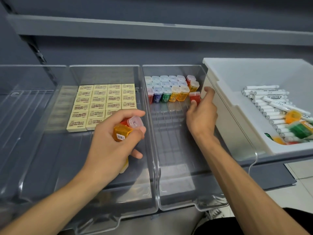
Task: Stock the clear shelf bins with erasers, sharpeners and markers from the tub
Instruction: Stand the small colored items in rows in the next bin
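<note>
One person, two arms in shot. Left forearm (50,206) at 7 o'clock, bare along all its visible length, slim and smooth. Left hand (108,150) bare too, back of hand and knuckles visible. Its fingers (143,130) have short, plain nails. Right forearm (237,175) at 5 o'clock, bare as well, with a tendon ridge showing near the wrist. Right hand (201,116) bare, back of hand visible, nails mostly hidden. Only clothing seen: a black garment (245,224), matte fabric, at the bottom edge around 5 o'clock, under the right forearm. Which garment it is cannot be told.
</note>
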A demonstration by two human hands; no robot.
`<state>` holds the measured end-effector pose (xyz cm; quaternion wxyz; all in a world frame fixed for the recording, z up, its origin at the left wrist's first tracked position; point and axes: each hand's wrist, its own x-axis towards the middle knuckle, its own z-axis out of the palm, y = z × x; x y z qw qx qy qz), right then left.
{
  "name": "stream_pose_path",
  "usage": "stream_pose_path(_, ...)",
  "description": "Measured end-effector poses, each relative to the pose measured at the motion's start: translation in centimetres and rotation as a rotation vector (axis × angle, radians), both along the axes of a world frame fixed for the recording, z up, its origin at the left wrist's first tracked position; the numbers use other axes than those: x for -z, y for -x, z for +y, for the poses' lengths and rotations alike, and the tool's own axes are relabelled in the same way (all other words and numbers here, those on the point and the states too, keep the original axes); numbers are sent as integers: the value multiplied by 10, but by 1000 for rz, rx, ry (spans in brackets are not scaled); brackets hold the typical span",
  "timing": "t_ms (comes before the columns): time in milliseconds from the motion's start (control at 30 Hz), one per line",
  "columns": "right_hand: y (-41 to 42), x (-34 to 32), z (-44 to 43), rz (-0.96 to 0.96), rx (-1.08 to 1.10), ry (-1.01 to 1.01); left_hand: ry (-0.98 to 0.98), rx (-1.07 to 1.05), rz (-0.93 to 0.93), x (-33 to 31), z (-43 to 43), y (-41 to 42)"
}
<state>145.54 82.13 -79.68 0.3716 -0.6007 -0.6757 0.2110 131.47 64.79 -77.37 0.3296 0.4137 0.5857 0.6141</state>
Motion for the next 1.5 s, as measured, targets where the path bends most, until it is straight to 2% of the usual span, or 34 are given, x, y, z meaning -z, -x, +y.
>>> stream_pose_path(233, 14, 1, 11, -85, 82, 3, -17, 19, 37, -4, -7, 0)
stream_pose_path(433, 11, 0, 18, -125, 49, 35, -21, 23, 33, -5, -7, 0)
stream_pose_path(733, 10, 1, 9, -276, -13, -26, -23, 41, 38, -7, -6, -5)
stream_pose_path(1067, 2, -7, 5, -436, -80, -1, -15, 50, 37, -8, -6, -7)
stream_pose_path(1500, 6, -2, 3, -313, -35, -94, -11, 62, 49, -7, -7, -7)
